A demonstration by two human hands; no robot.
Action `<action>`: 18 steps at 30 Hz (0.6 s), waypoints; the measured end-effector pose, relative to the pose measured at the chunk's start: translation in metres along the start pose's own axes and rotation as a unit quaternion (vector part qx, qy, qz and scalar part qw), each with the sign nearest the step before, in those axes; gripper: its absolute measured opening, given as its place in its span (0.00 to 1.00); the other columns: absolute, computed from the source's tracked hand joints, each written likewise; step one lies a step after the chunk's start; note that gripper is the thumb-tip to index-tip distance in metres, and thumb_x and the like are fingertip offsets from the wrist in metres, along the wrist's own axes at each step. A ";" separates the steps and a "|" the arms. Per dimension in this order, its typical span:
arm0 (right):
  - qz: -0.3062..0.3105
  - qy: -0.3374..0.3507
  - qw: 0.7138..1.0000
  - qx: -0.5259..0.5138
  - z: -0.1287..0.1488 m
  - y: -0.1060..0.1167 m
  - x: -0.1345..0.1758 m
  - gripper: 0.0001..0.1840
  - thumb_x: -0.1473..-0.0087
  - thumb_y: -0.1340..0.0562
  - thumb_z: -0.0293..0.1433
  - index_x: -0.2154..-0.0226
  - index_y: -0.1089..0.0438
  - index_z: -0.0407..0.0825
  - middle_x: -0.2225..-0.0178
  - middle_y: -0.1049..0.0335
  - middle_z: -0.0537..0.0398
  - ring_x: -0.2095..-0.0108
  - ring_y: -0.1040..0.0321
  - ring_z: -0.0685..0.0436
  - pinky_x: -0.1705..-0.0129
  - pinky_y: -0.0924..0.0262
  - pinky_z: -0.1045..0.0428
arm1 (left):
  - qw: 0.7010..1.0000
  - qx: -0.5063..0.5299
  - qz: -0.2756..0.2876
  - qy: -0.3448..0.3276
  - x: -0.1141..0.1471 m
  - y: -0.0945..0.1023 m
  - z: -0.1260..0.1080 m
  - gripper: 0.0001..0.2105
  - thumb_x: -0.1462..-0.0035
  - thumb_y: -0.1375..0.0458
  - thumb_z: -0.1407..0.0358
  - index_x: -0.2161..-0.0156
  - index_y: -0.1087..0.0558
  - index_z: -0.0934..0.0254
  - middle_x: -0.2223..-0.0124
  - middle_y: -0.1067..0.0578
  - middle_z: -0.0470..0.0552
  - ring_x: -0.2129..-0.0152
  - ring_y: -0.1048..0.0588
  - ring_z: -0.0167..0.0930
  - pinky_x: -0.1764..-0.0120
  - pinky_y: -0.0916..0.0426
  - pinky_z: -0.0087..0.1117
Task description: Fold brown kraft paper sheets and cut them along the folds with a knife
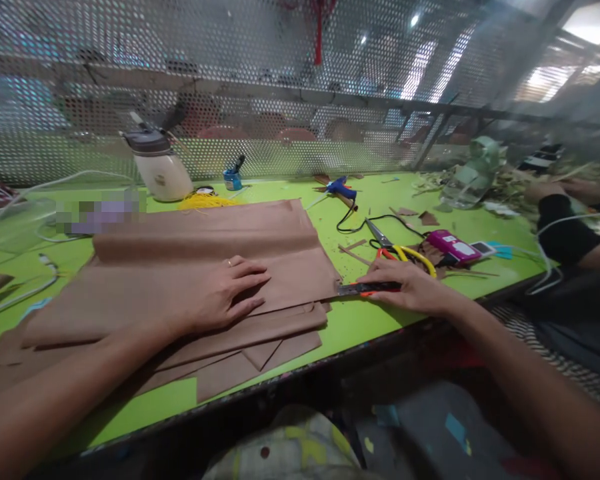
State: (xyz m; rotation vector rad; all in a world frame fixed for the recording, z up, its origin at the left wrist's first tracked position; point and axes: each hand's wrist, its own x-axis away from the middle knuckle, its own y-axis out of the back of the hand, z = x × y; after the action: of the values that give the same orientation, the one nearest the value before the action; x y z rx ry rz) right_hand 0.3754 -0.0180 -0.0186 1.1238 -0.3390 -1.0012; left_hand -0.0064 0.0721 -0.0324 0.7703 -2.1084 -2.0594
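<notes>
Brown paper sheets point(190, 247), some folded, lie stacked across the green table. My left hand point(230, 290) rests flat on the top folded sheet, fingers spread and a ring on one finger. In my right hand point(413, 287) is a utility knife point(375, 288) with a black and orange handle, gripped between thumb and fingers. Its blade touches the right edge of the brown paper, at the fold. Just beyond my right hand lie scissors point(400, 250) with yellow and orange handles, partly covered by the hand.
Behind the paper stand a white jug point(161, 170) and a small blue bottle point(233, 177). A blue glue gun point(341, 189), its black cord, and a magenta box point(453, 247) lie to the right. A co-worker's arm point(560, 223) is at far right. Perforated metal mesh point(260, 87) rises behind the green table point(353, 333).
</notes>
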 end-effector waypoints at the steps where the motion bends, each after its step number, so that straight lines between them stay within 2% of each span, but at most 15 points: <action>1: 0.003 0.001 1.000 -0.002 0.000 0.000 0.000 0.15 0.44 0.38 0.34 0.54 0.27 0.50 0.62 0.30 0.48 0.62 0.33 0.45 0.58 0.38 0.50 | 1.000 0.000 -0.001 0.000 0.000 0.000 0.000 0.20 0.38 0.48 0.59 0.44 0.32 0.63 0.44 0.31 0.57 0.51 0.32 0.38 0.45 0.41 0.45; 4: 0.010 -0.004 1.000 -0.004 0.000 0.001 0.004 0.16 0.44 0.39 0.34 0.52 0.28 0.51 0.60 0.30 0.48 0.60 0.32 0.45 0.56 0.39 0.49 | 1.000 -0.004 -0.004 0.001 -0.001 -0.001 0.000 0.19 0.38 0.49 0.59 0.44 0.32 0.62 0.45 0.30 0.57 0.51 0.32 0.38 0.45 0.41 0.45; 10: -0.008 -0.027 1.000 -0.005 0.004 0.004 0.015 0.16 0.42 0.40 0.35 0.53 0.28 0.50 0.64 0.29 0.49 0.63 0.32 0.45 0.59 0.38 0.49 | 1.000 -0.003 -0.013 -0.003 -0.002 -0.001 -0.001 0.19 0.38 0.49 0.59 0.45 0.31 0.62 0.45 0.30 0.56 0.52 0.31 0.37 0.46 0.39 0.44; 18: -0.019 -0.019 1.000 -0.014 0.012 0.000 0.001 0.16 0.43 0.39 0.35 0.53 0.27 0.49 0.63 0.28 0.48 0.62 0.32 0.43 0.57 0.37 0.48 | 1.000 -0.008 -0.001 -0.003 -0.002 0.001 -0.001 0.19 0.38 0.49 0.59 0.44 0.32 0.61 0.45 0.31 0.56 0.53 0.32 0.38 0.47 0.40 0.44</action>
State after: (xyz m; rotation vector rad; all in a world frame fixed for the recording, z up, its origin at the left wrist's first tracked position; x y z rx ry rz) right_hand 0.3674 -0.0256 -0.0135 1.0895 -0.3340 -1.0587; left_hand -0.0044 0.0724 -0.0308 0.7643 -2.0927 -2.0792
